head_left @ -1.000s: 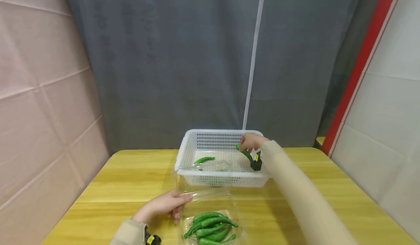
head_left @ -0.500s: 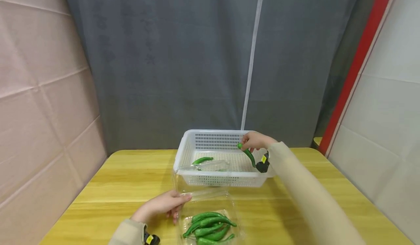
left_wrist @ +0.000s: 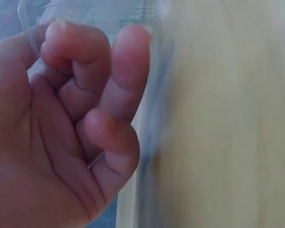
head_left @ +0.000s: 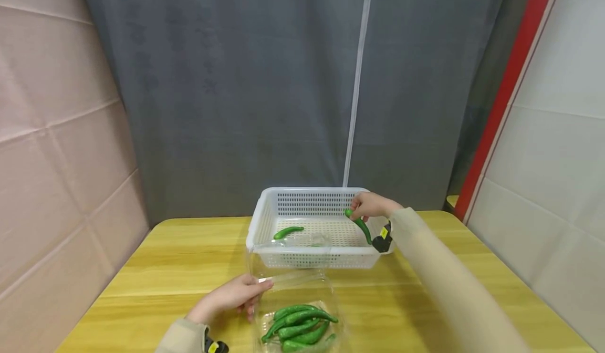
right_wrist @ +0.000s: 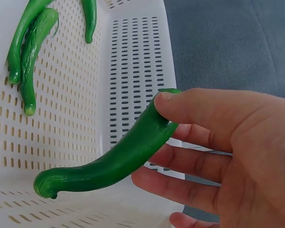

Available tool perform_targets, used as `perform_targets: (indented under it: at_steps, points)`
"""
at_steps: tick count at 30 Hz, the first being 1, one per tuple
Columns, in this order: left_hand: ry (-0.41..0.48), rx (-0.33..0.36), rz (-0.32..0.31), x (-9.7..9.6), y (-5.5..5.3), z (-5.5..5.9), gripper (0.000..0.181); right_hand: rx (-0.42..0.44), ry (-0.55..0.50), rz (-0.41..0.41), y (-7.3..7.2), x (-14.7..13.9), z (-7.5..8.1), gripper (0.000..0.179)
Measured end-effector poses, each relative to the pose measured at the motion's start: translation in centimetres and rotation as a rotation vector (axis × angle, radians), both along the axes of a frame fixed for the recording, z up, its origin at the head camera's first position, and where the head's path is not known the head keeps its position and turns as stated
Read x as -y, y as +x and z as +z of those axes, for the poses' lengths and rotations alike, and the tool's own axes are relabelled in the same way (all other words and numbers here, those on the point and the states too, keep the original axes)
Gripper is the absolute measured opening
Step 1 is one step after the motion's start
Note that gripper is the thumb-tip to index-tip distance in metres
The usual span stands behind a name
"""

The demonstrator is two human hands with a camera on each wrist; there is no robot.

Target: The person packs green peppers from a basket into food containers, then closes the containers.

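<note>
In the right wrist view my right hand (right_wrist: pixel 204 142) pinches a curved green chili pepper (right_wrist: pixel 118 154) by one end, thumb against fingers. The pepper hangs over the right side of a white slotted plastic basket (head_left: pixel 309 250). My left hand (head_left: pixel 241 292) holds the left edge of a clear plastic clamshell box (head_left: pixel 302 292) near its fold, the thumb on top. Several green peppers (head_left: pixel 298 321) lie in the box's near half. Its raised lid overlaps the basket's front wall. In the left wrist view the left fingers (left_wrist: pixel 128 61) are bent beside the clear plastic.
Inside the basket lie a few other green peppers (right_wrist: pixel 35 57), toward its left side. The basket stands on a yellow wood-grain table (head_left: pixel 189 248), close to the back edge. A grey curtain (head_left: pixel 236 95) hangs behind, with pale walls at both sides.
Over the basket, my right hand has shifted slightly right with the pepper, which stays in its grip. The left hand keeps its hold on the box. The whole view has shifted slightly.
</note>
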State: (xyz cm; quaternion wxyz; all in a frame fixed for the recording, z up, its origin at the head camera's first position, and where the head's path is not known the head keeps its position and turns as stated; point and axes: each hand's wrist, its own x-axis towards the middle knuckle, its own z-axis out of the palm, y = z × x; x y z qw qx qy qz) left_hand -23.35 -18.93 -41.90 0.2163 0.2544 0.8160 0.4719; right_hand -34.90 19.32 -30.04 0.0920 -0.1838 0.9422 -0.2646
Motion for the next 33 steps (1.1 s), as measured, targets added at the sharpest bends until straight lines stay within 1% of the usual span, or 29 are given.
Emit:
perform_targets:
  at_steps: [4, 11, 16, 20, 23, 29, 33]
  points:
    - [-0.004, 0.000, -0.007, -0.1, -0.1, 0.0, 0.056, 0.009, -0.028, -0.002, 0.1, -0.3, -0.1, 0.013]
    - [-0.006, 0.007, -0.017, -0.2, 0.0, 0.2, 0.057, 0.009, -0.037, 0.004, 0.2, -0.4, -0.3, 0.012]
    - [0.008, 0.008, -0.027, -0.1, 0.1, 0.3, 0.067, 0.004, -0.071, 0.014, 0.5, -0.7, -0.4, 0.013]
    - [0.015, 0.005, -0.034, 0.0, 0.2, 0.3, 0.071, -0.021, -0.098, 0.013, 0.8, -0.7, -0.2, 0.015]
    - [0.015, 0.007, -0.032, 0.1, 0.2, 0.3, 0.072, -0.047, -0.124, -0.010, 0.9, -0.7, 0.1, 0.018]
    - [0.011, 0.009, -0.026, 0.3, 0.1, 0.2, 0.073, -0.097, -0.221, -0.100, 1.5, -0.7, 0.8, 0.031]
    - [0.014, 0.006, -0.029, 0.4, 0.1, 0.0, 0.072, -0.132, -0.287, -0.143, 2.0, -0.6, 1.3, 0.034]
